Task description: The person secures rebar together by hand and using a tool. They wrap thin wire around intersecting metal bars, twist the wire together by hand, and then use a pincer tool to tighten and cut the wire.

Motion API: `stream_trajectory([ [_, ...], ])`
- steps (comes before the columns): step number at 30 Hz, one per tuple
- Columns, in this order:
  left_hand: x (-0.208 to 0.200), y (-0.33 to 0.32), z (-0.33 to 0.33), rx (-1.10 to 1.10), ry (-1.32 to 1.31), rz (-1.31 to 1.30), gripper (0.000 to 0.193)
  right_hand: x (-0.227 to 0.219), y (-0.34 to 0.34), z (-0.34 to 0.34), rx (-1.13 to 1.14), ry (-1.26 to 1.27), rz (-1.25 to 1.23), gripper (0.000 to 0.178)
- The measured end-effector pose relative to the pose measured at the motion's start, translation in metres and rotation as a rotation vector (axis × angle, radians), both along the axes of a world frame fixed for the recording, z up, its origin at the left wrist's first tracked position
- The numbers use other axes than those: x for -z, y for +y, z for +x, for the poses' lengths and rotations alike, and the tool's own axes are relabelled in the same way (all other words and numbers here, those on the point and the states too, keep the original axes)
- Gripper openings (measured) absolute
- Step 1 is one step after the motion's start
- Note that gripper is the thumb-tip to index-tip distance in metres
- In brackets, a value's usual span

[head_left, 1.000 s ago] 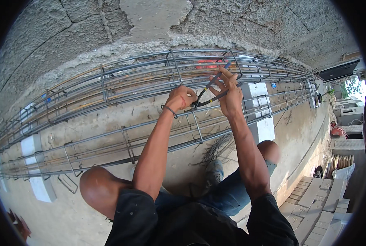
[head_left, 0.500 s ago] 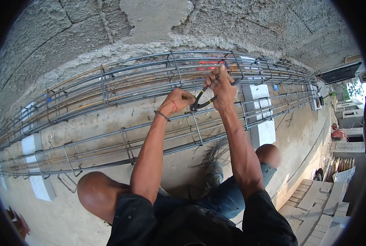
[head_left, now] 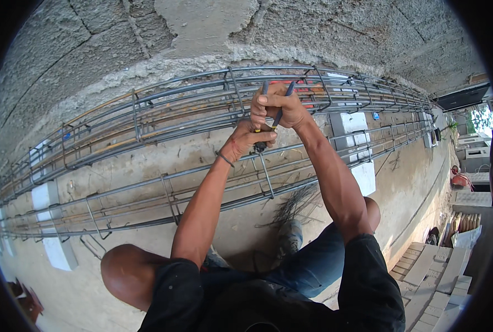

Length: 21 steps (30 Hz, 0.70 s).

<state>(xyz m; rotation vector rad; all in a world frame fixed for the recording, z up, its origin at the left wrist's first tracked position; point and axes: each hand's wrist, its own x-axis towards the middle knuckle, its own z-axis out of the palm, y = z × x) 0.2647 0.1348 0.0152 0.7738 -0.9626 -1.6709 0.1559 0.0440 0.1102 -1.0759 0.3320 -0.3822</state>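
My right hand [head_left: 284, 106] is closed around the spread handles of a pair of pincers [head_left: 260, 147], dark with yellow bands. The pincers point down, their jaws at the upper bar of the nearer rebar cage [head_left: 171, 202], where a stirrup [head_left: 265, 176] meets it. Close below the right hand, my left hand [head_left: 245, 139] is closed on the pincers near the jaws, its thumb lying across the handles. Whether its fingers also pinch a tie wire is hidden. A dark band circles the left wrist.
A second rebar cage [head_left: 136, 119] runs behind, along the rough concrete wall [head_left: 324, 33]. White blocks [head_left: 362, 177] support the cages. Loose cut wires [head_left: 299, 205] lie on the floor by my shoe [head_left: 289, 235]. Paving blocks [head_left: 423, 276] are stacked at the right.
My right hand has shifted left and turned, bringing the pincers more upright with their handles closer together. My left hand has moved onto the pincers from beside their jaws.
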Motion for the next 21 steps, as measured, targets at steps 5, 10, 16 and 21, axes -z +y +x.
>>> stream_trajectory([
  [5,-0.003,0.002,-0.03,-0.15,0.229,0.094,0.019,0.002,-0.007,-0.005,-0.056,-0.071,0.056,0.025],
  [10,0.004,-0.003,-0.061,-0.551,-0.115,0.207,0.033,-0.01,0.01,-0.004,0.025,0.045,-0.003,0.023],
  [16,0.001,0.008,-0.068,-1.001,-0.268,0.02,0.031,-0.012,0.085,0.061,1.357,0.673,-1.146,0.069],
  [21,0.004,0.012,-0.082,-1.112,-0.286,0.045,0.029,-0.002,0.066,0.109,1.309,0.908,-0.874,0.041],
])
